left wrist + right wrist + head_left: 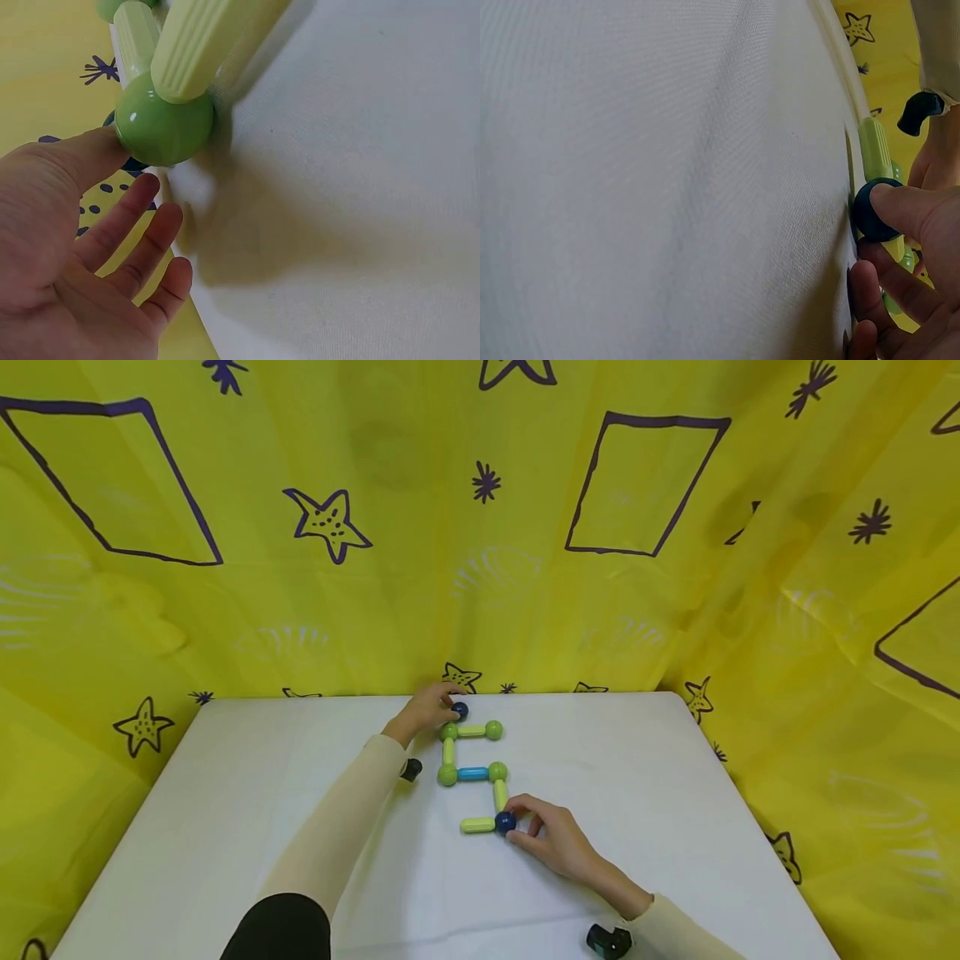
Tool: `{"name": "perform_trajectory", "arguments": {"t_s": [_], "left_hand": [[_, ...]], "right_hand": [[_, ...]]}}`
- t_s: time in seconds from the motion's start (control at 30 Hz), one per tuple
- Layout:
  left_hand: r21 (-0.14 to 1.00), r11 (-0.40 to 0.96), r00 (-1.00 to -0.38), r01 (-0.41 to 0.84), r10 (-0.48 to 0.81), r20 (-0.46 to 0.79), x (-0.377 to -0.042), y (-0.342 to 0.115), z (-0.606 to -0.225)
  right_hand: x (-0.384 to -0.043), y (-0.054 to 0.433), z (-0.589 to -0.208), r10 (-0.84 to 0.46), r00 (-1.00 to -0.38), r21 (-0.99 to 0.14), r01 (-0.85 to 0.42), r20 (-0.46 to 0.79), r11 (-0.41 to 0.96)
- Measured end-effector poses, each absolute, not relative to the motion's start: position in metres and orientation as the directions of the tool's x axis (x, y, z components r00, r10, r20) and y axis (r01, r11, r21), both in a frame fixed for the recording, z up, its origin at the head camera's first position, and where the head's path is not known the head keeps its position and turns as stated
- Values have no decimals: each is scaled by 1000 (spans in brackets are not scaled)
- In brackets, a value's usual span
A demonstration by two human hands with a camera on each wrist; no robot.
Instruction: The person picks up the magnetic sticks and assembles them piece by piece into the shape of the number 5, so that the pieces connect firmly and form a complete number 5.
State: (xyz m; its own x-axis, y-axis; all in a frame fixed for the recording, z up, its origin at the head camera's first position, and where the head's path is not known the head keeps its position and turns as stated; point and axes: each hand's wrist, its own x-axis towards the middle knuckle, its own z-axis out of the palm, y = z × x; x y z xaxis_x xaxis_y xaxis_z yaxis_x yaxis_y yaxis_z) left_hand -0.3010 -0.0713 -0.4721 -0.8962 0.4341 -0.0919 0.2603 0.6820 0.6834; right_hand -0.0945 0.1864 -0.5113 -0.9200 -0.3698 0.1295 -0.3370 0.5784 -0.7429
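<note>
Green balls and light green rods form an S-shaped chain on the white table, with one blue rod [472,773] across its middle. At the near corner sits a dark blue ball [506,822]; my right hand [555,839] pinches it between thumb and fingers. A short light green rod [477,825] points left from that ball. Near the table's far edge, my left hand [426,708] holds another dark blue ball [461,711] close beside the upper left green ball [448,732]. In the left wrist view the green ball [165,124] mostly hides that blue ball.
The white table [637,777] runs back to a yellow curtain [405,593] with dark star and frame drawings, which also hangs along both sides. Black wrist cameras [411,769] sit at both sleeves, close over the tabletop.
</note>
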Motion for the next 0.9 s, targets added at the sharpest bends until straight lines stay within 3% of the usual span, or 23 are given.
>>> {"name": "perform_trajectory", "arguments": {"t_s": [0.9], "left_hand": [[669, 703, -917, 242, 391, -79, -305, -73, -479]], "right_hand": [[-93, 186, -510, -367, -920, -741, -342, 139, 577]]}}
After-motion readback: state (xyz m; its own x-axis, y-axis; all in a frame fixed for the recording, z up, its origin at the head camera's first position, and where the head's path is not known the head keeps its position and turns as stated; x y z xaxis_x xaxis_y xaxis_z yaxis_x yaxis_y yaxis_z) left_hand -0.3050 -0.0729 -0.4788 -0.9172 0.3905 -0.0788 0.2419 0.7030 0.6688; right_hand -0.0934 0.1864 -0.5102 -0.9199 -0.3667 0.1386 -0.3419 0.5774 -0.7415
